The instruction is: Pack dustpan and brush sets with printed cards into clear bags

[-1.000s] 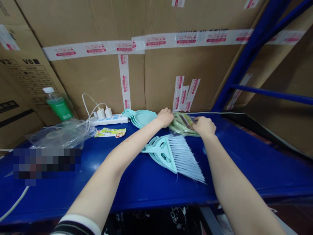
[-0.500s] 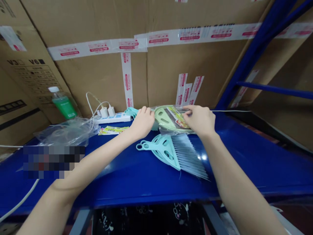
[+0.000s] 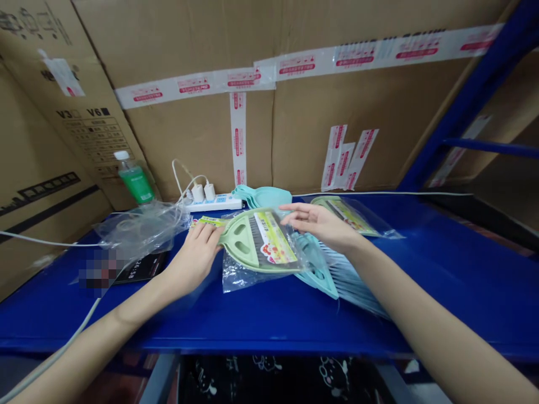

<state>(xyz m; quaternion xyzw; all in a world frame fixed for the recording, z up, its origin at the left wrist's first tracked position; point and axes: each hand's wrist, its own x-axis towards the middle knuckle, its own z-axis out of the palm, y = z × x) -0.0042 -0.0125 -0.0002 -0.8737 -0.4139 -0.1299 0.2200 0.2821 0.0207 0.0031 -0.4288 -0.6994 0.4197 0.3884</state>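
Observation:
A light-green dustpan and brush set [image 3: 242, 241] in a clear plastic bag with a printed card lies tilted in front of me. My left hand [image 3: 199, 252] is closed around its handle end at the left. Over the bag's right edge, my right hand [image 3: 322, 224] has its fingers stretched out, close to or touching the plastic. Partly beneath the bag are light-blue brushes [image 3: 316, 264], their bristles running under my right forearm. Behind my right hand lies another bagged green set [image 3: 351, 216]. Light-blue dustpans [image 3: 272, 196] rest at the back.
At the back left stand a white power strip [image 3: 221, 202] with plugs and a bottle of green liquid [image 3: 137, 182]. Crumpled clear plastic [image 3: 143, 227] and a dark device [image 3: 141, 268] lie on the blue table [image 3: 252, 320]. Cardboard boxes [image 3: 189, 134] wall the back; a blue post [image 3: 455, 112] rises right.
The bagged green set in my left hand has come left and nearer, over the blue brushes. Another bagged set now shows behind. My right hand's fingers have straightened from a pinch.

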